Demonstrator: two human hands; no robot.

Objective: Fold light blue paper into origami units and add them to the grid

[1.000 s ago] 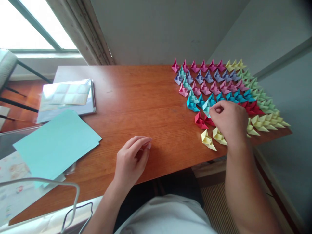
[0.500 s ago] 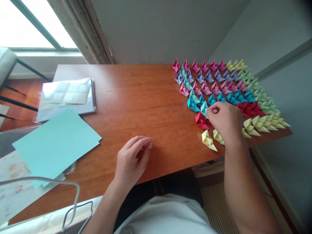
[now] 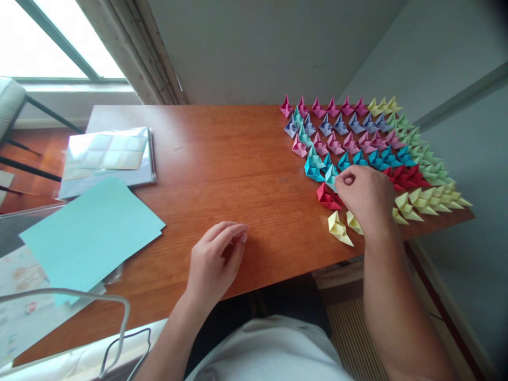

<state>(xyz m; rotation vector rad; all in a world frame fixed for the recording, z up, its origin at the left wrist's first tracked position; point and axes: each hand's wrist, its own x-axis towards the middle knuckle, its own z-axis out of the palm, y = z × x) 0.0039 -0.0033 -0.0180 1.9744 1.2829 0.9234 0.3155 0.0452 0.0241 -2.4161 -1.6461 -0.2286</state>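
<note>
Folded paper boats stand in coloured rows on the right side of the wooden table (image 3: 222, 180). My right hand (image 3: 365, 196) is closed in a pinch at a light aqua paper boat (image 3: 330, 176), its fingertips at that boat's right side. This boat sits between a blue boat (image 3: 313, 169) and a red boat (image 3: 327, 197). Under my wrist, part of the red and yellow rows is hidden. Near the table's front edge my left hand (image 3: 216, 259) rests with curled fingers, thumb close to the fingertips, and nothing shows in it.
Aqua paper sheets (image 3: 91, 238) lie at the left, beside a wrapped pack (image 3: 107, 159). A pale bent tube (image 3: 79, 292) crosses the lower left corner. One yellow boat (image 3: 339, 229) stands near the front edge. A chair (image 3: 16, 106) is beyond the table's left end.
Almost nothing differs. My right hand and the aqua boat at its fingertips have shifted very slightly left; my left hand stays in place.
</note>
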